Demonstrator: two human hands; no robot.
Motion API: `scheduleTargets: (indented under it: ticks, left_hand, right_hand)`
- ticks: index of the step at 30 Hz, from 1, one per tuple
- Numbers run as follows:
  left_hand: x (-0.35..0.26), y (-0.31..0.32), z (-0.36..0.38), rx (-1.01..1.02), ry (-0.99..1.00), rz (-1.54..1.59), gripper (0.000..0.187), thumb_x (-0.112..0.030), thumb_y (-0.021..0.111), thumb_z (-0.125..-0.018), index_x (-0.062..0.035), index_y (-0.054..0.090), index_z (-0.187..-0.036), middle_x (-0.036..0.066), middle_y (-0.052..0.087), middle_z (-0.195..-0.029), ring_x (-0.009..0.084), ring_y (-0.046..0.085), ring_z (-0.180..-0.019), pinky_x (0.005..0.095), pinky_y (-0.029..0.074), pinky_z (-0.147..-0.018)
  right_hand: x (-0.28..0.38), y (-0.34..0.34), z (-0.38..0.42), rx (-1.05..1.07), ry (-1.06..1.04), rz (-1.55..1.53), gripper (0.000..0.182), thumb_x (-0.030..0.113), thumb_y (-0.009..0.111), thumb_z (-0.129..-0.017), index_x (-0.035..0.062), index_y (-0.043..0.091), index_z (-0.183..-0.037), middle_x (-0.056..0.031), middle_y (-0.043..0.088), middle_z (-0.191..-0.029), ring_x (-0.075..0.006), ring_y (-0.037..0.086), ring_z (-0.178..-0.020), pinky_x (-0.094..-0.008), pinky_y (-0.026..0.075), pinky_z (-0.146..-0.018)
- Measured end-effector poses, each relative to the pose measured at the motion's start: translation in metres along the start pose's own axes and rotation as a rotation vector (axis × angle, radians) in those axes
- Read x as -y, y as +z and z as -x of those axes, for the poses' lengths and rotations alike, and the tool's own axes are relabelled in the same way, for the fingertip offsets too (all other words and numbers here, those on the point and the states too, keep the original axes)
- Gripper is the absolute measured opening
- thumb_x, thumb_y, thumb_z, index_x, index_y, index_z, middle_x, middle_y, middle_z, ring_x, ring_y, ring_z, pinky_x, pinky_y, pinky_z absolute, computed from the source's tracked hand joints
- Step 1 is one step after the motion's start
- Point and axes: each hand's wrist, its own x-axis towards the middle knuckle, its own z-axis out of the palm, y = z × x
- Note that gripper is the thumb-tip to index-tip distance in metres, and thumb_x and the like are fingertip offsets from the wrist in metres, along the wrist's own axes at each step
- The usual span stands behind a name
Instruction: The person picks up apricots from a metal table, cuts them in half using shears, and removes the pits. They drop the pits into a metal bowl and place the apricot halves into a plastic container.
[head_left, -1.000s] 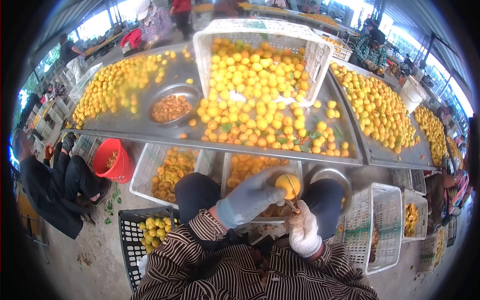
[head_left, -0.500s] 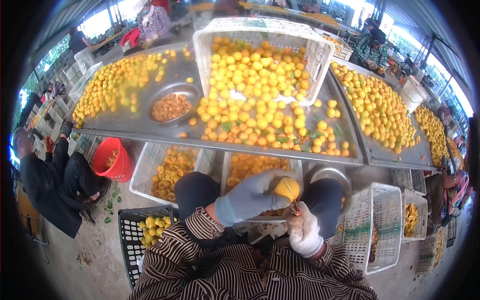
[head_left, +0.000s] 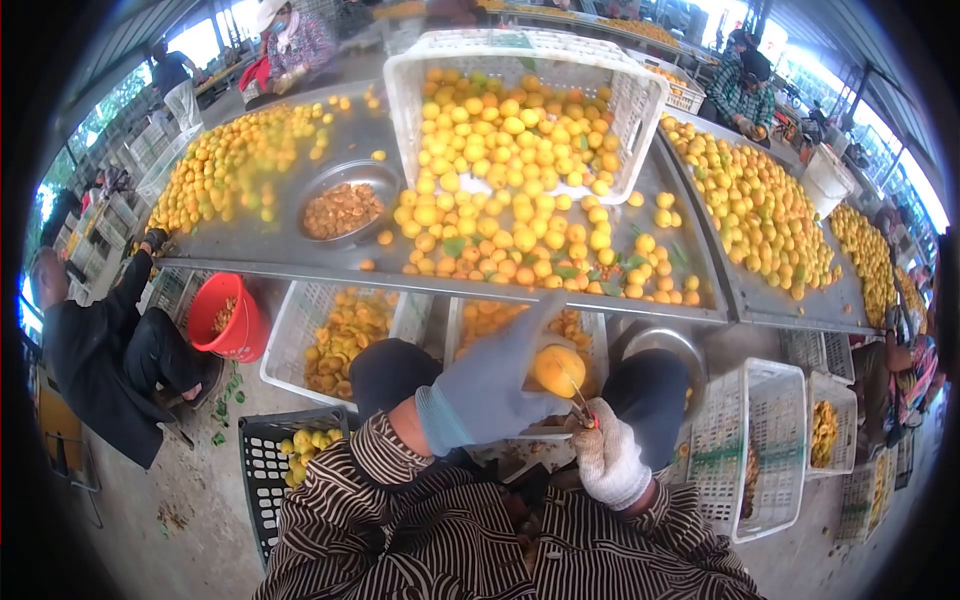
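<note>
My left hand (head_left: 496, 382), in a grey glove with a light blue cuff, holds a yellow-orange apricot (head_left: 560, 370) in front of my knees. The thumb is below the fruit, and the fingers stretch up and away behind it. My right hand (head_left: 610, 458), in a white knitted glove, is closed around a small tool (head_left: 582, 408) with thin metal prongs. The prongs reach up to the apricot's lower right side, and the tool's handle is mostly hidden in the fist. Beneath my hands, a white crate (head_left: 455, 335) holds split fruit.
A metal table (head_left: 300, 262) carries heaps of apricots, a tipped white crate (head_left: 640, 140) and a bowl (head_left: 390, 185) of pits. Around my legs are a black crate (head_left: 262, 470), a red bucket (head_left: 250, 335), a metal basin (head_left: 690, 350) and white crates (head_left: 775, 450). Other people work nearby.
My left fingers have lifted and spread from around the apricot. The fruit has shifted slightly left and turned, while my right hand stays close below it with the tool.
</note>
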Motion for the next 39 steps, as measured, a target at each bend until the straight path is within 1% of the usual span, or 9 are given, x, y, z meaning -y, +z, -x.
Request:
scheduleTargets:
  ticks: [6, 12, 20, 24, 28, 31, 33, 37, 39]
  left_hand:
    - [-0.004, -0.003, 0.002, -0.01, 0.034, -0.245, 0.106, -0.017, 0.083, -0.071, 0.0011, 0.015, -0.151, 0.017, 0.048, -0.14, 0.0274, 0.059, -0.118, 0.0368, 0.043, -0.103]
    - [0.008, -0.001, -0.001, -0.083, 0.221, -0.345, 0.082, -0.019, 0.08, -0.076, 0.0007, 0.037, -0.143, 0.016, 0.061, -0.122, 0.0271, 0.059, -0.116, 0.0353, 0.043, -0.102]
    - [0.042, 0.037, -0.002, 0.027, -0.088, 0.876, 0.057, -0.038, 0.061, -0.095, -0.0002, 0.047, -0.136, 0.012, 0.061, -0.122, 0.0263, 0.058, -0.115, 0.0358, 0.043, -0.102]
    - [0.053, 0.055, -0.004, 0.007, -0.147, 1.466, 0.059, -0.049, 0.041, -0.101, 0.0012, 0.049, -0.131, 0.017, 0.06, -0.122, 0.0275, 0.058, -0.113, 0.0427, 0.045, -0.1]
    - [0.047, 0.058, -0.004, -0.042, -0.246, 1.479, 0.06, -0.052, 0.035, -0.102, 0.0002, 0.052, -0.127, 0.017, 0.062, -0.117, 0.0265, 0.059, -0.111, 0.0413, 0.046, -0.098]
    - [0.035, 0.058, -0.003, -0.029, -0.374, 1.26, 0.062, -0.054, 0.028, -0.103, -0.0016, 0.054, -0.124, 0.014, 0.062, -0.107, 0.022, 0.059, -0.099, 0.0347, 0.047, -0.09]
    - [0.024, 0.055, 0.0, -0.021, -0.448, 0.942, 0.061, -0.052, 0.023, -0.104, -0.0031, 0.06, -0.11, 0.003, 0.062, -0.082, 0.0104, 0.055, -0.069, 0.024, 0.046, -0.066]
    - [0.021, 0.042, 0.004, -0.06, -0.336, 0.593, 0.06, -0.052, 0.024, -0.104, -0.0039, 0.06, -0.106, 0.0, 0.057, -0.073, 0.0087, 0.05, -0.063, 0.0226, 0.043, -0.063]
    - [0.03, 0.024, 0.005, 0.253, -0.393, 0.51, 0.06, -0.053, 0.025, -0.103, -0.0049, 0.06, -0.104, 0.0, 0.057, -0.076, 0.0085, 0.051, -0.067, 0.0221, 0.043, -0.065]
  right_hand:
    - [0.004, -0.001, 0.0, 0.036, 0.03, -0.012, 0.035, 0.038, 0.048, -0.1, 0.0035, 0.054, -0.099, -0.0154, 0.056, -0.069, -0.0339, 0.06, -0.061, -0.0382, 0.048, -0.059]
    - [0.003, 0.002, -0.003, 0.009, 0.036, -0.05, 0.032, 0.034, 0.049, -0.1, 0.0026, 0.054, -0.099, -0.0156, 0.056, -0.069, -0.0332, 0.06, -0.062, -0.0371, 0.048, -0.06]
    - [0.008, -0.002, 0.001, -0.002, 0.143, -0.261, 0.029, 0.029, 0.052, -0.099, 0.001, 0.054, -0.102, -0.0067, 0.057, -0.073, -0.0168, 0.057, -0.063, -0.0302, 0.046, -0.058]
    - [0.011, -0.004, -0.002, -0.222, 0.1, -0.566, 0.041, 0.027, 0.065, -0.094, -0.0007, 0.048, -0.119, -0.0017, 0.057, -0.094, -0.0063, 0.054, -0.081, -0.0215, 0.047, -0.07]
    - [0.023, -0.011, -0.02, -0.289, 0.076, -0.218, 0.062, 0.021, 0.078, -0.084, -0.0043, 0.047, -0.131, -0.0095, 0.065, -0.111, -0.0107, 0.06, -0.097, -0.0254, 0.051, -0.085]
    - [0.019, -0.008, -0.029, -0.227, 0.14, -0.412, 0.069, 0.024, 0.08, -0.082, -0.0048, 0.046, -0.134, -0.0114, 0.066, -0.113, -0.0111, 0.06, -0.1, -0.0262, 0.05, -0.088]
    - [0.023, -0.009, -0.035, -0.191, 0.189, -0.539, 0.072, 0.026, 0.081, -0.081, -0.0051, 0.047, -0.135, -0.0114, 0.067, -0.112, -0.0108, 0.061, -0.098, -0.0263, 0.05, -0.088]
    - [0.026, -0.015, -0.036, -0.06, 0.157, -0.477, 0.064, 0.026, 0.079, -0.083, -0.0043, 0.05, -0.132, -0.0104, 0.066, -0.112, -0.0107, 0.06, -0.1, -0.0266, 0.049, -0.088]
    - [0.016, -0.013, -0.035, -0.029, 0.103, -0.486, 0.061, 0.026, 0.078, -0.085, -0.0038, 0.052, -0.131, -0.01, 0.066, -0.111, -0.011, 0.059, -0.1, -0.0268, 0.049, -0.088]
